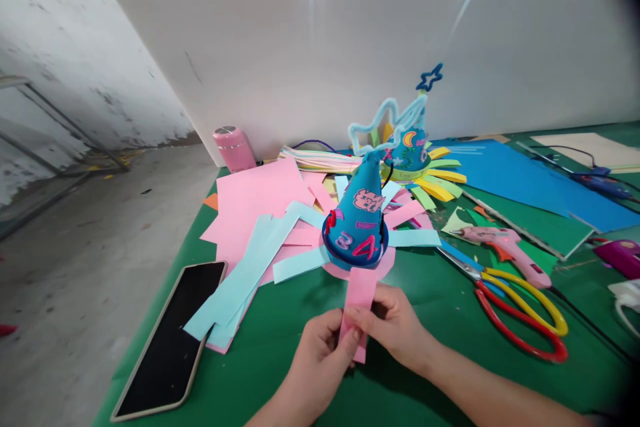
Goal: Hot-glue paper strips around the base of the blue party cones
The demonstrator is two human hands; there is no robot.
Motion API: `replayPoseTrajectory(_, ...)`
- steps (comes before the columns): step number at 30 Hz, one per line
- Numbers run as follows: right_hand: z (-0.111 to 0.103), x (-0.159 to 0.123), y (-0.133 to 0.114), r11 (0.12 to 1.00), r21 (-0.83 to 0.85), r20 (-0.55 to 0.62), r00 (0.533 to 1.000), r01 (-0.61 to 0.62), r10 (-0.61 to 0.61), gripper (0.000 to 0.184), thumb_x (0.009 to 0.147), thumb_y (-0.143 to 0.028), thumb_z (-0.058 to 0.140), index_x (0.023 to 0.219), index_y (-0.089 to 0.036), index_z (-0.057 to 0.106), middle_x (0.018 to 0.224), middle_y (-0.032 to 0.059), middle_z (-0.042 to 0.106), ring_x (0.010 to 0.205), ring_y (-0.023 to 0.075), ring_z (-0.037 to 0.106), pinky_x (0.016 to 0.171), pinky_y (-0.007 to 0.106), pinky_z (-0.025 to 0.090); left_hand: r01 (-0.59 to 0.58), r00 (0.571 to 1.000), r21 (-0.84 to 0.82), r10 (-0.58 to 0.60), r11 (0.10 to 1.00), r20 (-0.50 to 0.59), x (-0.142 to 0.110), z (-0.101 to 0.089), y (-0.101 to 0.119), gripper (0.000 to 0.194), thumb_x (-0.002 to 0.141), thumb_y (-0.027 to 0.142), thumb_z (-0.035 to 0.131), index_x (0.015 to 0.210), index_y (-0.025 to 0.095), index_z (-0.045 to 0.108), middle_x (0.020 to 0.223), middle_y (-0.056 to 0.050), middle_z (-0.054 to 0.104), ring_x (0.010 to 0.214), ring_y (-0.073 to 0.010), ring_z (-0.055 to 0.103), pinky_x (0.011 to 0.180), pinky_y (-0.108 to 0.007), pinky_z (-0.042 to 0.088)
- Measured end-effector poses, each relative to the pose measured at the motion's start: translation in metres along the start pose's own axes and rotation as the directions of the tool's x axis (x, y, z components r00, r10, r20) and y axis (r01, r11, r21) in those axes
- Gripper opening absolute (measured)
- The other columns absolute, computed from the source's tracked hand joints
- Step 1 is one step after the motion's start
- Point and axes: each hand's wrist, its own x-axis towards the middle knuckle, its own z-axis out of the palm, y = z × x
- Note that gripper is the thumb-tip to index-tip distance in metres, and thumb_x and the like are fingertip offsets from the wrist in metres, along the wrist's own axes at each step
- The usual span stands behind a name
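Both of my hands pinch one pink paper strip (362, 288) at the near side of a blue cone hat (361, 213). My left hand (323, 353) grips the strip's lower left edge between thumb and fingers. From the right, my right hand (397, 323) holds its middle, thumb on top. The hat stands upright on a pink paper base, with pink and light blue strips spread around it. Stickers dot its side, and a light blue fuzzy star outline (385, 123) rises from its tip. The strip's upper end overlaps the base's near edge.
Left lie light blue strips (250, 273), pink sheets (255, 200), a phone (173, 340) and a pink flask (235, 148). Scissors (520, 307) and a pink glue gun (505, 247) lie right. Behind stand a second decorated hat (413, 147) and a white board (300, 53). Blue sheets (540, 173) lie back right.
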Motion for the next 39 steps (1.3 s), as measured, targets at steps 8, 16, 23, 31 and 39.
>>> replayPoseTrajectory(8, -0.016, 0.006, -0.006, 0.995, -0.023, -0.214, 0.971, 0.102, -0.104, 0.018, 0.079, -0.025, 0.053, 0.064, -0.016, 0.054, 0.062, -0.002, 0.043, 0.058, 0.0091, 0.039, 0.055, 0.022, 0.034, -0.074, 0.995, 0.157, 0.061, 0.985, 0.085, -0.002, -0.001, 0.001, 0.032, 0.079, 0.036, 0.044, 0.055, 0.016, 0.04, 0.053, 0.003, 0.035, 0.05, -0.0086, 0.031, 0.047, -0.022, 0.024)
replayPoseTrajectory(16, -0.024, 0.0, -0.001, 0.997, -0.03, -0.337, 0.939, 0.067, -0.073, 0.021, 0.087, -0.029, 0.041, 0.085, -0.02, 0.06, 0.071, 0.0007, 0.047, 0.061, 0.0101, 0.041, 0.054, 0.021, 0.035, -0.383, 0.9, 0.566, 0.433, 0.73, 0.05, -0.005, -0.014, -0.01, 0.026, 0.08, 0.015, 0.038, 0.058, 0.019, 0.025, 0.056, 0.004, 0.031, 0.052, -0.0098, 0.033, 0.051, -0.023, 0.027)
replayPoseTrajectory(23, -0.021, -0.008, -0.002, 0.997, 0.08, -0.193, 0.98, -0.02, 0.035, 0.037, 0.083, -0.031, 0.047, 0.119, -0.03, 0.037, 0.097, 0.0021, 0.045, 0.076, 0.011, 0.044, 0.068, 0.023, 0.04, -0.515, 0.77, 0.681, 0.63, 0.52, 0.1, -0.006, -0.019, -0.013, 0.023, 0.074, 0.001, 0.042, 0.063, 0.019, 0.031, 0.058, 0.003, 0.036, 0.056, -0.0105, 0.035, 0.052, -0.023, 0.029)
replayPoseTrajectory(31, -0.017, -0.009, -0.006, 0.99, -0.116, 0.031, 0.996, 0.083, -0.08, 0.011, 0.082, -0.02, 0.048, 0.086, -0.024, 0.057, 0.078, 0.0006, 0.052, 0.073, 0.0123, 0.048, 0.064, 0.024, 0.04, -0.454, 0.812, 0.711, 0.579, 0.537, 0.081, -0.005, -0.017, -0.014, 0.025, 0.076, 0.003, 0.042, 0.062, 0.019, 0.03, 0.056, 0.004, 0.034, 0.054, -0.0102, 0.035, 0.051, -0.022, 0.029)
replayPoseTrajectory(39, -0.025, -0.004, -0.006, 0.991, -0.116, -0.156, 0.984, 0.064, -0.082, 0.008, 0.079, -0.018, 0.052, 0.083, -0.023, 0.056, 0.071, -0.0014, 0.053, 0.061, 0.0101, 0.047, 0.056, 0.02, 0.041, -0.423, 0.854, 0.715, 0.508, 0.557, 0.109, -0.007, -0.015, -0.011, 0.024, 0.078, 0.009, 0.041, 0.06, 0.019, 0.031, 0.055, 0.003, 0.037, 0.053, -0.01, 0.035, 0.051, -0.022, 0.03)
